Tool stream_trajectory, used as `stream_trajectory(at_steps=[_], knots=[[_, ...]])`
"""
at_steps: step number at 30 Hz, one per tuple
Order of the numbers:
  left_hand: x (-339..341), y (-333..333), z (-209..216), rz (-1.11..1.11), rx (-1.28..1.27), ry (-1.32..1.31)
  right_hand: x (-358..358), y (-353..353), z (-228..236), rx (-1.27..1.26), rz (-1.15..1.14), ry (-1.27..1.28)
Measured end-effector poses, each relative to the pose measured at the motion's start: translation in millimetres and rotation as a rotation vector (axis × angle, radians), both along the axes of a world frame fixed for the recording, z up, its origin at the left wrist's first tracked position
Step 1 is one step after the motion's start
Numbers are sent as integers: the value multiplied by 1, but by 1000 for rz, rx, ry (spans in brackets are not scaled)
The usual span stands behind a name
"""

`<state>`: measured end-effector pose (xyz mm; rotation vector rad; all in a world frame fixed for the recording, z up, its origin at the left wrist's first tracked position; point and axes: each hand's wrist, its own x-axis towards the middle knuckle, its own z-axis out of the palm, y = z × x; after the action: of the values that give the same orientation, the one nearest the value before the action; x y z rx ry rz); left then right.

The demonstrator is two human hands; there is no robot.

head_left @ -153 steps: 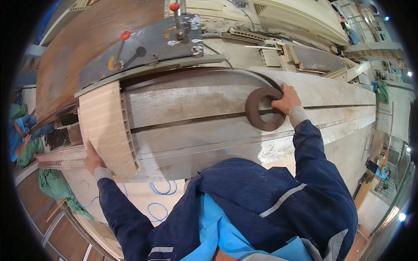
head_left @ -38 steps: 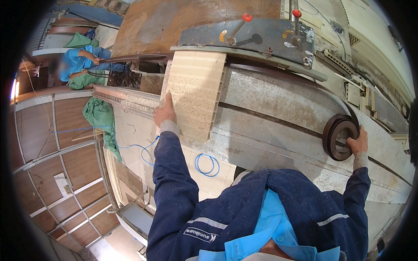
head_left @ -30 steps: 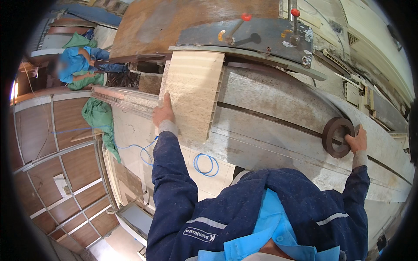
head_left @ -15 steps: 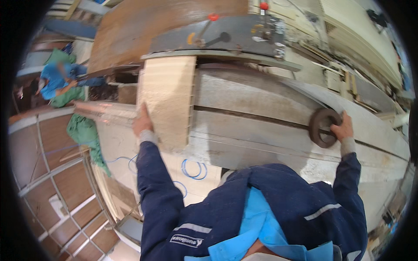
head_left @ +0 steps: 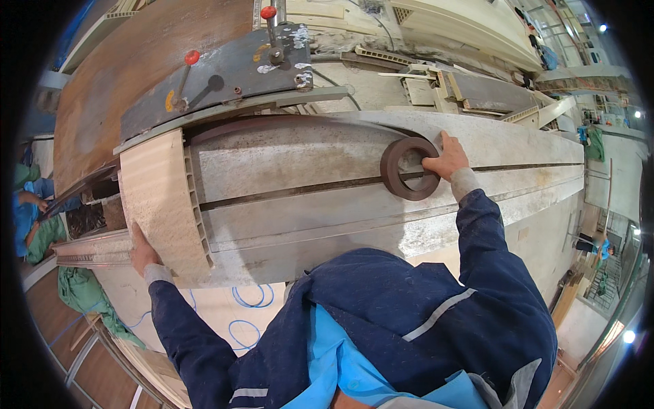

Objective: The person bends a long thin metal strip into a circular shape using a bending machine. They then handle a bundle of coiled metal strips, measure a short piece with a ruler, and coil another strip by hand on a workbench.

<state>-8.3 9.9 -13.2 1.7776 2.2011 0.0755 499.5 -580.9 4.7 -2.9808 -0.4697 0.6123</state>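
A cream hollow-core panel [head_left: 160,198] with ribbed open cells along its right edge lies across the metal bed, its far end against the machine's fence. At its near left edge, my left hand [head_left: 142,251] holds the panel, with some fingers out of sight. A coiled brown strip [head_left: 391,167] makes a thick ring on the bed to the right. My right hand [head_left: 446,158] grips this coil with the thumb at its hole and the fingers by its outer rim. From the coil a loose length of strip curves left along the fence toward the panel.
Beyond the fence stands a grey machine plate [head_left: 225,78] with red-knobbed levers. A long slot runs along the metal bed [head_left: 306,221]. Offcuts [head_left: 436,88] lie behind it. Blue hose [head_left: 252,296] loops on the floor. A co-worker in blue [head_left: 26,211] is at far left.
The whole view has swung, so the bed, panel and coil sit further left in the picture. Both hands keep their hold on the panel and the coil.
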Motion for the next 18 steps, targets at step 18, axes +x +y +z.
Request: stream_trajectory(at_steps=[18], knots=[[-4, 3, -2, -9, -62, 28, 2, -1, -1, -34, 4, 14]])
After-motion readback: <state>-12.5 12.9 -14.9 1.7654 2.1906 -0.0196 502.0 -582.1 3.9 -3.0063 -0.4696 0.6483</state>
